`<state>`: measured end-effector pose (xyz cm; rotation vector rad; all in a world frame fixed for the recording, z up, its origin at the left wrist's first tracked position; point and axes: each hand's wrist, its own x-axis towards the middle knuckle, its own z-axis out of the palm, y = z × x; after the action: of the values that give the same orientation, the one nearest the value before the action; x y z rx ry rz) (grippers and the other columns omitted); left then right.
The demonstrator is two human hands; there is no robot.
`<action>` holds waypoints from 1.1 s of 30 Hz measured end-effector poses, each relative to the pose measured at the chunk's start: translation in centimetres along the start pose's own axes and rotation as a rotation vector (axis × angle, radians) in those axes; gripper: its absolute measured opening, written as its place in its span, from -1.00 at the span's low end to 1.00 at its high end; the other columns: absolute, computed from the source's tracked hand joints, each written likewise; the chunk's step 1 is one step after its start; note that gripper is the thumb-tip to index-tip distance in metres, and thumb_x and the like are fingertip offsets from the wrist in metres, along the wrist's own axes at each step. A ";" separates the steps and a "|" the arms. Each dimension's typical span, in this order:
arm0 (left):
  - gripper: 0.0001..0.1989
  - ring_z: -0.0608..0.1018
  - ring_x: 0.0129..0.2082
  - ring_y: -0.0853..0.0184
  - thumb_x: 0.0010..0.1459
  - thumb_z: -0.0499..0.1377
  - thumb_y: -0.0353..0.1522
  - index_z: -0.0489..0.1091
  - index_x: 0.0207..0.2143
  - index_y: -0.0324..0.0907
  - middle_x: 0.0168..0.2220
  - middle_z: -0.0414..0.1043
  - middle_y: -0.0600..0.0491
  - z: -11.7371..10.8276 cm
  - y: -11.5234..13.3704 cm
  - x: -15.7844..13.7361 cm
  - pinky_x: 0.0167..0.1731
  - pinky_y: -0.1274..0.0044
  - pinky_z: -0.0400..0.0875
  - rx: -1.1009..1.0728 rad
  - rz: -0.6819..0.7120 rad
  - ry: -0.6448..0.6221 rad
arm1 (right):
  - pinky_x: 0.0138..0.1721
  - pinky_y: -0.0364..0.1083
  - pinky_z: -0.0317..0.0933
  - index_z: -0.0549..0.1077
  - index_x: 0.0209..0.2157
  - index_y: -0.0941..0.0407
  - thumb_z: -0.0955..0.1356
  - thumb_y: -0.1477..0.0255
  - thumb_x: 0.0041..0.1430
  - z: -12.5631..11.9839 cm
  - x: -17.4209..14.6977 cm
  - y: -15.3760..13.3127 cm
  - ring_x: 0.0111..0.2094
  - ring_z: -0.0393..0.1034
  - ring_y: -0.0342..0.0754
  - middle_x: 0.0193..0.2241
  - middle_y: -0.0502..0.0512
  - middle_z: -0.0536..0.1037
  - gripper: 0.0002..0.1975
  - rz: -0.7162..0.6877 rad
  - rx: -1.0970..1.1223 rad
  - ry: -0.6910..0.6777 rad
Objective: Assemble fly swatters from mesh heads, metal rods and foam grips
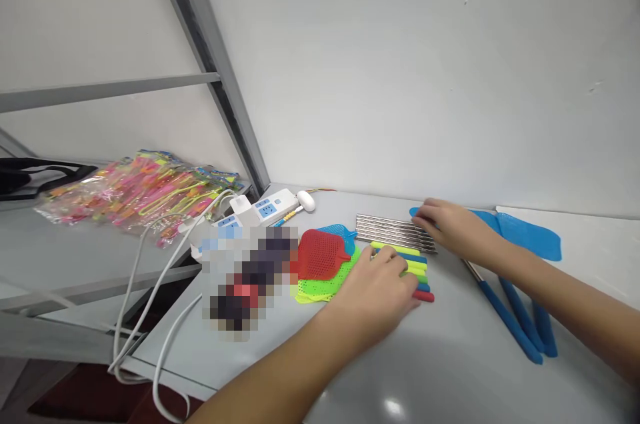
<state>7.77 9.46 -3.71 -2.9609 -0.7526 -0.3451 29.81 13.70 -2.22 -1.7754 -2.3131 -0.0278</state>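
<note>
My left hand (383, 281) lies curled over a row of coloured plastic handles (417, 271), yellow, green, blue and red. Its fingers hide their left ends. Behind them is a row of thin metal rods (383, 229), and my right hand (443, 221) pinches at the right end of the top one. The fingertips partly cover the grip. Left of my left hand, a red fly swatter head (323, 255) overlaps green ones (320, 287), with a blue one (340, 231) behind. Blue swatter heads (530, 235) and blue handles (510, 321) are at the right, partly behind my right forearm.
A white power strip (273, 206) with plugs stands at the back left, beside a small white case (306, 201). White cables (137, 291) hang over the table's left edge. Bagged colourful goods (150, 191) fill a shelf further left. A blurred-out patch covers part of the table.
</note>
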 end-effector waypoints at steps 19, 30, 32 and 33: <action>-0.70 0.37 -0.16 0.17 0.31 0.03 -0.17 0.41 -0.27 -0.19 -0.27 0.41 -0.01 1.2 -0.6 0.1 -0.22 0.33 0.23 0.003 0.017 0.043 | -0.16 -0.02 0.14 0.53 -0.30 0.16 0.24 0.34 0.24 2.5 6.9 0.6 -0.18 0.38 0.09 -0.24 0.23 0.52 -0.74 -0.161 -0.105 -0.279; -0.79 0.34 -0.19 0.21 0.32 0.03 -0.40 0.39 -0.37 -0.17 -0.32 0.39 0.02 0.4 -2.3 0.3 -0.32 0.39 0.16 0.075 -0.100 0.032 | -0.15 0.00 0.04 0.50 -0.28 0.19 0.31 0.42 0.18 2.7 6.4 -0.3 -0.11 0.33 0.16 -0.21 0.31 0.51 -0.84 -0.202 -0.248 -0.221; -0.80 0.33 -0.19 0.21 0.31 0.03 -0.42 0.39 -0.36 -0.17 -0.31 0.38 0.01 0.5 -2.3 0.3 -0.32 0.40 0.16 0.075 -0.094 0.025 | -0.16 -0.02 0.04 0.49 -0.29 0.18 0.32 0.43 0.18 2.3 6.5 -0.4 -0.11 0.33 0.16 -0.21 0.29 0.51 -0.86 -0.198 -0.239 -0.204; -0.80 0.33 -0.18 0.21 0.31 0.02 -0.42 0.39 -0.36 -0.17 -0.31 0.38 0.01 0.5 -2.3 0.3 -0.32 0.40 0.16 0.073 -0.097 0.025 | -0.16 -0.02 0.04 0.47 -0.30 0.18 0.30 0.43 0.19 2.0 6.4 -0.4 -0.13 0.34 0.14 -0.22 0.28 0.52 -0.86 -0.188 -0.231 -0.189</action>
<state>6.99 11.69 -4.12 -2.8538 -0.8876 -0.3527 27.50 20.00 -2.88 -1.7195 -2.7040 -0.1728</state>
